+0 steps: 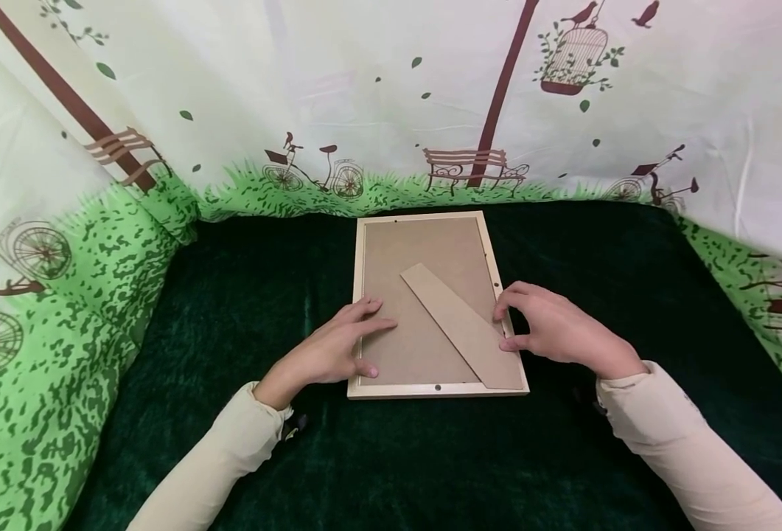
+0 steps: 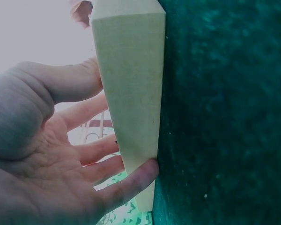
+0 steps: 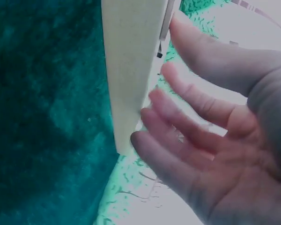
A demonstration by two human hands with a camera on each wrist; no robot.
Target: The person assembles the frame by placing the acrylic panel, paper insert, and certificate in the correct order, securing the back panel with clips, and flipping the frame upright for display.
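Observation:
A picture frame with a pale wooden border lies face down, its brown backing board showing. Across the board slants a flat easel stand, from the upper middle to the lower right corner. My left hand rests over the frame's left side, fingers spread and thumb on the board's lower left. In the left wrist view, its little finger touches the wooden side. At the right side, my right hand has its thumb at the stand's edge and loosely bent fingers by the border.
Dark green velvet cloth covers the table under the frame. Behind and at both sides hangs a white curtain printed with grass, benches, bicycles and a birdcage. Small dark fasteners dot the frame's border.

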